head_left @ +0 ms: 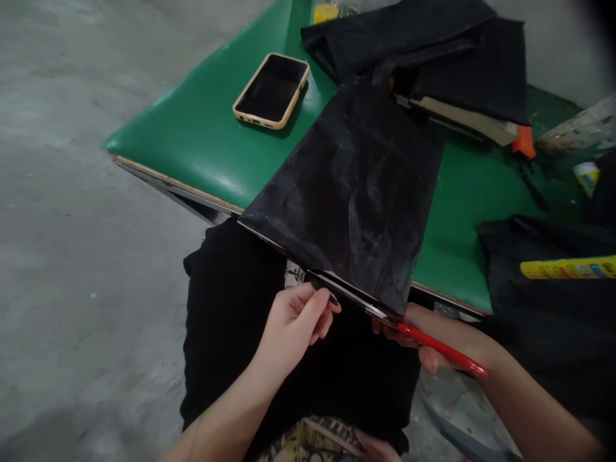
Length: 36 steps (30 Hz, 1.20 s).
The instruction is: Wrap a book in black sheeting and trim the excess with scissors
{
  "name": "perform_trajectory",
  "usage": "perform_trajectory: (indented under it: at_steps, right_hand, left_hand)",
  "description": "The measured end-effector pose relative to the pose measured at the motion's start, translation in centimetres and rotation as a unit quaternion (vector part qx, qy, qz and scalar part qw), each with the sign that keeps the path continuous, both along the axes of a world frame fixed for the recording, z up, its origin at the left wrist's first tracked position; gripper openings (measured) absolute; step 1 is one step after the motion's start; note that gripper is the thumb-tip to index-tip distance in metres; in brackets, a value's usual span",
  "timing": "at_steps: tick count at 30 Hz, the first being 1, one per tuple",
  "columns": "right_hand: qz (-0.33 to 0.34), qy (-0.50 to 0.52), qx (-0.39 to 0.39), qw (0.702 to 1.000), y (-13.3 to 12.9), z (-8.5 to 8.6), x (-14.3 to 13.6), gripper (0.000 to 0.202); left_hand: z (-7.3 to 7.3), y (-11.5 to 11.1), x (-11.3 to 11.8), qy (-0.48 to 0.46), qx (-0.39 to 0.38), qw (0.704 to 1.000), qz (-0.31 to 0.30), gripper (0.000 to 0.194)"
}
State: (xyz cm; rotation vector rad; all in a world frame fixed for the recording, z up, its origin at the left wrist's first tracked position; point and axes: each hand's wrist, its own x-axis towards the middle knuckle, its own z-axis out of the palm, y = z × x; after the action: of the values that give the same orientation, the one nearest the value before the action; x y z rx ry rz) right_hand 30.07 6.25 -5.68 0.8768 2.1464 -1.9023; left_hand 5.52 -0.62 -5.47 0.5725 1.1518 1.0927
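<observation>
A black, creased sheet-like piece [356,192], leather or cloth I cannot tell, lies over a green padded surface and reaches its near edge. My right hand [428,327] is closed around the red-handled scissors [443,350]. Their metal blades lie along the near edge of the black piece, pointing left. Just left of the blades, my left hand [301,317] is closed in a pinch at a dark edge of black material. Part of my right hand's fingers is hidden behind the scissors and the black piece.
A phone in a tan case [272,90] lies on the green surface [202,147]. More folded black material [471,70] is piled at the back. On the right, a yellow tube [568,268] rests over black material. An orange-ended object [524,142] sits behind.
</observation>
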Motion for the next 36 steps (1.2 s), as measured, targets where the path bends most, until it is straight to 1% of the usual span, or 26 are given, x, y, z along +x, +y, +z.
perform_trajectory:
  at_steps: [5, 9, 12, 15, 19, 21, 24, 28, 30, 33, 36]
  right_hand:
    - [-0.039, 0.016, -0.037, 0.998, 0.5, 0.5, -1.4, 0.085]
    - [-0.023, 0.033, -0.054, 0.998, 1.1, 0.3, -2.1, 0.082]
    - [-0.015, 0.048, -0.054, 0.997, 1.5, -0.5, -2.2, 0.075]
    - [-0.029, 0.065, -0.062, 0.996, 1.4, -2.1, -2.1, 0.065]
    - [-0.047, 0.082, -0.093, 0.991, 1.3, -3.5, -1.9, 0.065]
    - [-0.055, 0.084, -0.115, 0.988, 1.3, -3.8, -1.9, 0.062]
    - [-0.057, 0.075, -0.14, 0.986, 1.4, -3.9, -1.9, 0.053]
    - [-0.06, 0.07, -0.116, 0.989, 1.4, -4.2, -1.9, 0.053]
    - [-0.073, 0.072, -0.105, 0.989, 1.2, -4.4, -1.8, 0.049]
    - [-0.097, 0.079, -0.11, 0.986, 0.9, -4.8, -1.9, 0.045]
    - [-0.112, 0.086, -0.13, 0.981, 0.7, -5.1, -1.9, 0.051]
  left_hand:
    - [-0.5, -0.1, 0.2, -0.048, -0.002, 0.999, 0.011, 0.031]
    - [-0.8, -0.2, 0.2, -0.072, -0.005, 0.997, 0.012, 0.031]
    - [-0.9, -0.2, 0.3, -0.081, -0.003, 0.997, 0.012, 0.031]
    - [-1.0, -0.2, 0.3, -0.086, -0.004, 0.996, 0.017, 0.031]
    - [-1.0, -0.2, 0.3, -0.094, -0.007, 0.995, 0.014, 0.032]
    - [-1.0, -0.1, 0.3, -0.098, -0.007, 0.995, 0.01, 0.032]
    - [-0.9, -0.1, 0.4, -0.106, -0.004, 0.994, 0.013, 0.031]
    - [-1.0, -0.1, 0.4, -0.112, 0.002, 0.994, 0.014, 0.031]
    - [-1.1, -0.2, 0.4, -0.109, 0.004, 0.994, 0.01, 0.031]
    - [-1.3, -0.3, 0.3, -0.104, 0.006, 0.995, 0.003, 0.032]
    - [-1.3, -0.4, 0.3, -0.104, 0.006, 0.995, -0.001, 0.032]
